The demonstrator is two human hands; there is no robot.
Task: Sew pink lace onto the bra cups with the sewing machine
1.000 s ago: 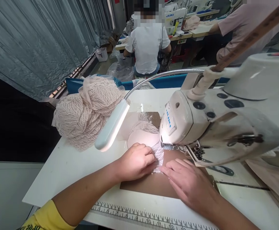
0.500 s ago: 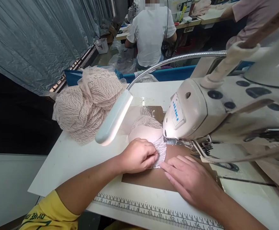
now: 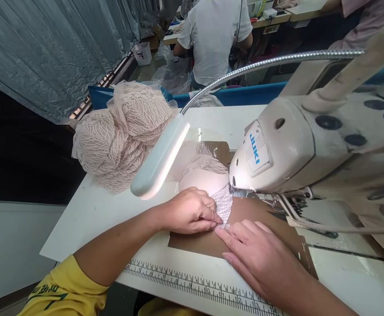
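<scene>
My left hand is closed in a pinch on the lower part of a pale lace bra cup, which has a smooth lining and a patterned lace edge. Its fingertips meet at the lace's bottom corner. My right hand lies palm down on the brown board, fingers stretched and thumb apart. Its index fingertip touches the lace corner beside my left fingertips. The cup's right edge lies by the head of the white sewing machine; the needle area is partly hidden.
A heap of beige lace sits at the table's far left. A lamp on a bendable metal neck hangs over the work. A printed ruler runs along the front edge. Beyond a blue cloth edge sits a person in a white shirt.
My left fingertips have shifted down to the lace's bottom corner, and my right index fingertip has moved slightly left toward them. The camera view has shifted a little, moving the machine rightward.
</scene>
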